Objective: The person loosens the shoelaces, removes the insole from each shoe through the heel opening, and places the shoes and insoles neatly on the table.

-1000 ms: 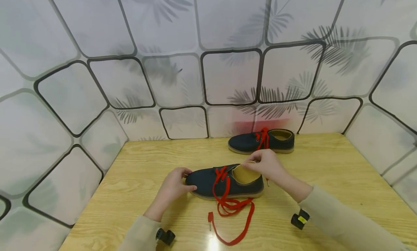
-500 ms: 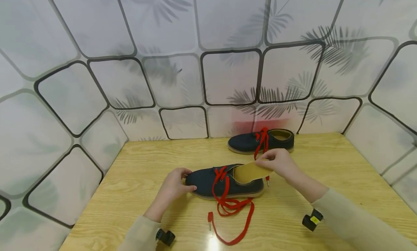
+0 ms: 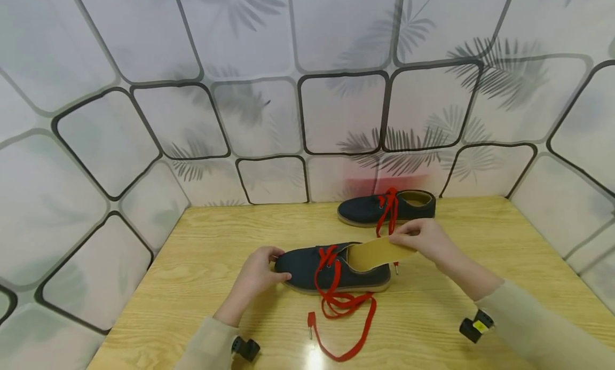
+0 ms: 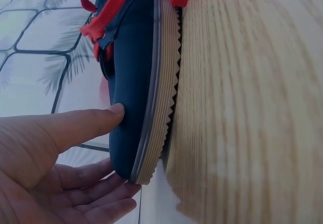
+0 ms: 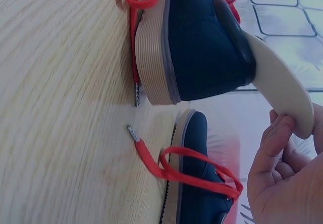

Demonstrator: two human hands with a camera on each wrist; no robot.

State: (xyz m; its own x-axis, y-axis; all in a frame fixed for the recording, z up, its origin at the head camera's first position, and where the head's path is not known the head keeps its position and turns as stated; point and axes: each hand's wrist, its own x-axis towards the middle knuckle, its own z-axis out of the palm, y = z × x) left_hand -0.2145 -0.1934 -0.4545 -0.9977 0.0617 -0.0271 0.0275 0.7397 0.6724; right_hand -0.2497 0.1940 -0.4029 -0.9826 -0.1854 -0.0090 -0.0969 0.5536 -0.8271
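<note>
A dark navy shoe [image 3: 300, 268] lies on the table, toe to the left, its red laces [image 3: 336, 284] trailing over the near side. My left hand [image 3: 259, 269] grips the toe, thumb on the near side and fingers round the tip, as the left wrist view also shows. My right hand [image 3: 424, 242] pinches the heel end of a tan insole [image 3: 377, 252] between thumb and fingers. That insole slants up and out of the shoe's opening over the heel, its front part hidden inside. In the right wrist view the pale underside of the insole [image 5: 280, 77] shows.
A second navy shoe [image 3: 360, 210] with red laces stands behind, near the patterned wall [image 3: 269, 180]. A loose lace end [image 3: 355, 354] curves across the wooden table [image 3: 230, 226] in front of the near shoe.
My right hand has moved to the right, drawing the insole partly out of the shoe over its heel. The left hand has stayed on the toe.
</note>
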